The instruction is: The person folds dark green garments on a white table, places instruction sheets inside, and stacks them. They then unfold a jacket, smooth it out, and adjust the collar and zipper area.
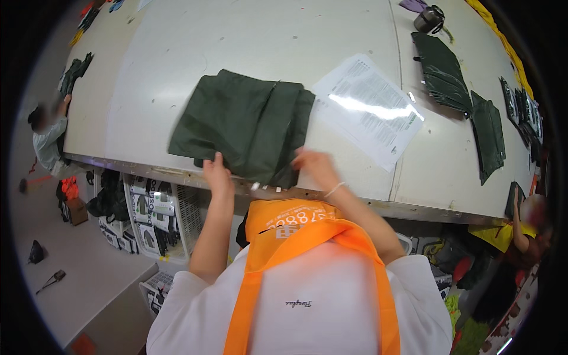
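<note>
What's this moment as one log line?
folded green cloth: on table | left hand: at near edge | right hand: at right edge, blurred

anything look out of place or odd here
Two things: a dark long-handled item and a small black bundle lie loose on the floor, apart from the white crate. I see nothing clearly spilled or damaged.
</note>
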`<state>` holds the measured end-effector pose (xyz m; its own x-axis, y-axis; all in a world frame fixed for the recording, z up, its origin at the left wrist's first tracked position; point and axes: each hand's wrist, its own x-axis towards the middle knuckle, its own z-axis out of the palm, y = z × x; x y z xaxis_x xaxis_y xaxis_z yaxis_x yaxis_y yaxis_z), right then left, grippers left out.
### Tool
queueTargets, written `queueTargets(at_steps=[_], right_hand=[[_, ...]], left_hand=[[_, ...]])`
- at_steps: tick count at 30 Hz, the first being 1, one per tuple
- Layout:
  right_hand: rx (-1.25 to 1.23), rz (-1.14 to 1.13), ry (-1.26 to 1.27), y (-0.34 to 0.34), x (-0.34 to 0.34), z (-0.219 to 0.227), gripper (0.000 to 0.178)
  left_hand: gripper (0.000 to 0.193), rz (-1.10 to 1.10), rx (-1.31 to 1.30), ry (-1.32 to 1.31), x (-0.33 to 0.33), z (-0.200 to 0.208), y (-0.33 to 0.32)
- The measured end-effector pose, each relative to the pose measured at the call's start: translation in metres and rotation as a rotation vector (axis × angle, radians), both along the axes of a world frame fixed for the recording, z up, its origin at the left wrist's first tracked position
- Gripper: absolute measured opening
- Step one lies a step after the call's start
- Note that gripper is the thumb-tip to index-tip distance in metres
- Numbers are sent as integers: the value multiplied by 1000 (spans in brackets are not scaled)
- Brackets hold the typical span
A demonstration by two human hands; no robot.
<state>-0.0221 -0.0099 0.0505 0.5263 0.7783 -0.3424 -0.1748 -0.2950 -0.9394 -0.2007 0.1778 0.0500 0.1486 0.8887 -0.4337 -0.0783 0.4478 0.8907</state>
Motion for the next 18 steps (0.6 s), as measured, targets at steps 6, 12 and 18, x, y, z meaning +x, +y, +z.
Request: queueTargets(at_steps=[6,12,18], right_hand=[[-745,-784,-1006,-134,162,-49,51],[-712,-927,-575,-152,192,-53,58],[-724,-622,-632,-160,204,-17,31]], left_hand=[[60,1,642,768,-22,-19,12],[56,-546,1081,763,64,-18,8],[35,-511,1117,954,96,-45,15]])
